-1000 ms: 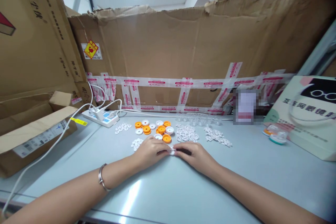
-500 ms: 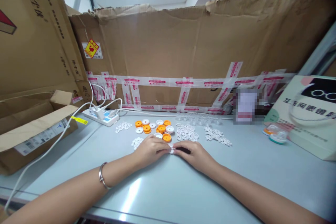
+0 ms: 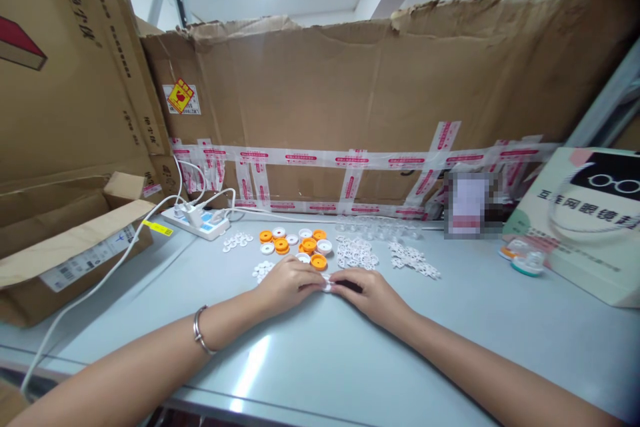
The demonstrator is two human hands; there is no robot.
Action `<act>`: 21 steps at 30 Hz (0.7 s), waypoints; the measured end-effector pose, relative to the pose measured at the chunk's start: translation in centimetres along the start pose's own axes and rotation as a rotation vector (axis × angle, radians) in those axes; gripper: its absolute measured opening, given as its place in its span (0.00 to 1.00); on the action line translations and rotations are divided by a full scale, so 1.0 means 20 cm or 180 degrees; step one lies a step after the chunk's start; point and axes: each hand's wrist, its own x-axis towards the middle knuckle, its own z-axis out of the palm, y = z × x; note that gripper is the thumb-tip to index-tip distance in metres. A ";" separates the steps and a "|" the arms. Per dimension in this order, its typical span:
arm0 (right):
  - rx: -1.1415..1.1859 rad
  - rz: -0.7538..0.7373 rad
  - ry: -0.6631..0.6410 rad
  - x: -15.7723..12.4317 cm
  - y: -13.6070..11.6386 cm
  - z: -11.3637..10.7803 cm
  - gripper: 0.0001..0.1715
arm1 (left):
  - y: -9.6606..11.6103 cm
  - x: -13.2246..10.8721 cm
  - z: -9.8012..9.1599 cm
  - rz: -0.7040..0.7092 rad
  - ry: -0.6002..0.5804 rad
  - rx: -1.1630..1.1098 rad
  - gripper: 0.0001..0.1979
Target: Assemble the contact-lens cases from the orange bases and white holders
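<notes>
White and small, a plastic piece (image 3: pixel 327 284) sits pinched between the fingertips of the left hand (image 3: pixel 287 283) and right hand (image 3: pixel 367 291), low over the grey desk (image 3: pixel 310 360), just in front of orange and white caps (image 3: pixel 299 247).

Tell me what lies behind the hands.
Behind the left hand and right hand: orange and white caps, plus piles of white discs. The small white part they pinch is mostly covered.

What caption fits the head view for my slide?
Left hand and right hand pinch a small white plastic part beside orange round caps.
</notes>
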 end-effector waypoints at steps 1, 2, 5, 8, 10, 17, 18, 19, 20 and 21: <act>-0.0006 -0.0012 0.0001 0.00 0.00 0.00 0.09 | 0.00 0.00 0.00 0.0000 0.0001 0.0006 0.09; -0.0012 -0.0019 0.0002 0.00 0.00 0.00 0.09 | 0.00 0.00 0.00 -0.0004 0.0006 0.0006 0.09; -0.0028 -0.0024 0.0017 0.00 0.00 0.00 0.09 | 0.01 0.00 -0.01 0.0002 0.0020 -0.0023 0.09; -0.0041 -0.0026 0.0023 0.00 -0.01 0.00 0.09 | 0.01 0.00 -0.01 -0.0001 0.0016 -0.0028 0.08; -0.0046 -0.0043 0.0026 0.00 -0.01 0.00 0.09 | 0.01 0.00 -0.01 -0.0003 0.0013 -0.0034 0.08; -0.0052 -0.0122 0.0019 0.00 -0.01 0.00 0.09 | 0.01 -0.01 -0.01 0.0031 -0.0006 0.0008 0.09; -0.0060 -0.0150 0.0011 0.00 -0.01 0.00 0.09 | 0.01 -0.01 -0.01 0.0034 -0.0010 0.0029 0.09; -0.0075 -0.0191 0.0007 0.00 0.00 0.00 0.09 | 0.01 -0.01 -0.01 0.0037 -0.0014 0.0065 0.09; -0.0094 -0.0242 0.0001 0.00 0.00 0.01 0.09 | 0.02 -0.01 -0.01 0.0040 -0.0015 0.0111 0.09; -0.0115 -0.0296 -0.0006 0.00 0.00 0.01 0.09 | 0.02 -0.01 -0.01 0.0046 -0.0019 0.0160 0.09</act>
